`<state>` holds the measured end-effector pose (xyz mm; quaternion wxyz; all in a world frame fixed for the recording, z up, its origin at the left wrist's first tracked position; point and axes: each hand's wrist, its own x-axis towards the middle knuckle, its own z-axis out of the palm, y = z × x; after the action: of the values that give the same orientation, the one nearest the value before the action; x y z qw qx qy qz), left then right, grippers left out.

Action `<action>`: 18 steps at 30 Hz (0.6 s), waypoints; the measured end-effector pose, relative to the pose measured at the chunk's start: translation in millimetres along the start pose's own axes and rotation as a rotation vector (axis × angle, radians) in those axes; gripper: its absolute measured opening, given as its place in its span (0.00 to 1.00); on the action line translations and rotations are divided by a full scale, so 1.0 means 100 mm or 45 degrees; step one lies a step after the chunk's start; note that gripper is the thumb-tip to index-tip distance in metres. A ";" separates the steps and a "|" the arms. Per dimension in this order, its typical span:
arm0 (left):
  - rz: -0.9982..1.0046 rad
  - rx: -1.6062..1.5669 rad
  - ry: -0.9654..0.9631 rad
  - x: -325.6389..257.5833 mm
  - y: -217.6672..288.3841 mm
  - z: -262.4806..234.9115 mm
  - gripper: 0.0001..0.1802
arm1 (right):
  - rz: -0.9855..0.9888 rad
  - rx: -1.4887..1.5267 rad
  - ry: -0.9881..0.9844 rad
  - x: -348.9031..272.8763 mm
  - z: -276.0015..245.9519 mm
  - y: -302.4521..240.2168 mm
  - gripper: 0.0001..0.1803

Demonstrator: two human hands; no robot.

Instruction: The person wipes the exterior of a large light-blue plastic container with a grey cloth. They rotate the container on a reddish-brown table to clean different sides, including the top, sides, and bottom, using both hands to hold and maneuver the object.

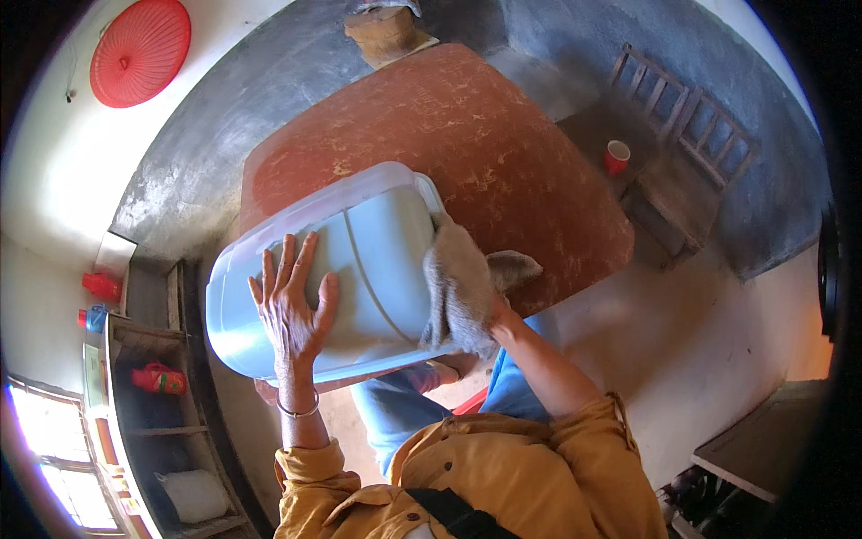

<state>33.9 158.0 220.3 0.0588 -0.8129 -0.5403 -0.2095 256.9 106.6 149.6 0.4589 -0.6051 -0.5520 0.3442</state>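
The left hand (292, 305) lies flat on the upturned tub (359, 269), fingers spread, grip released. The right hand (467, 310) (mostly hidden) clenches a grey cloth (458, 278) against the tub's side. The tub tilts over the person's lap, its far rim at the red tabletop (467, 126).

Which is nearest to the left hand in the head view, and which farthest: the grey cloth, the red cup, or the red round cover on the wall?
1. Grey cloth, just right of the left hand, on the pale blue tub.
2. Red round cover, up on the white wall at upper left.
3. Red cup, far right, on the wooden bench.
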 end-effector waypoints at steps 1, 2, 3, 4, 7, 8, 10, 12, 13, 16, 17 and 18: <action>-0.002 0.002 0.001 0.00 0.00 0.00 0.31 | 0.087 0.037 0.013 0.02 -0.05 -0.05 0.29; -0.004 0.004 0.003 -0.01 0.01 -0.01 0.31 | 0.057 -0.152 -0.027 0.02 -0.07 -0.10 0.28; -0.007 0.000 0.004 -0.01 0.01 -0.02 0.31 | 0.026 -0.334 -0.064 0.01 -0.09 -0.16 0.28; -0.011 -0.003 0.005 -0.02 0.01 -0.03 0.31 | -0.006 -0.515 -0.100 0.01 -0.09 -0.21 0.27; -0.002 -0.009 0.009 0.00 0.02 -0.04 0.31 | -0.499 -0.560 0.155 0.40 0.16 0.22 0.19; -0.006 -0.010 0.007 -0.01 0.01 -0.03 0.31 | -0.515 -0.329 0.261 0.42 0.23 0.19 0.17; 0.003 -0.018 0.023 -0.02 0.01 -0.03 0.32 | -0.619 0.141 0.467 0.45 0.37 0.13 0.15; 0.001 -0.020 0.033 -0.02 0.01 -0.04 0.32 | -0.656 0.514 0.273 0.71 0.17 0.14 0.15; 0.010 -0.010 0.035 -0.01 0.00 -0.04 0.32 | -0.665 0.694 0.182 0.75 0.09 0.15 0.15; 0.010 -0.022 0.038 0.01 0.02 -0.03 0.32 | -0.479 1.270 0.004 0.79 0.01 0.43 0.12; 0.018 -0.012 0.037 0.02 0.02 -0.04 0.32 | -0.458 1.230 0.070 0.79 0.04 0.47 0.12; 0.011 0.004 0.036 0.00 0.01 -0.04 0.31 | -0.435 1.194 0.123 0.78 0.09 0.43 0.12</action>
<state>33.5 156.6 224.6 0.0685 -0.8120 -0.5362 -0.2200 276.0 186.5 113.3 0.7564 -0.2498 -0.4072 0.4468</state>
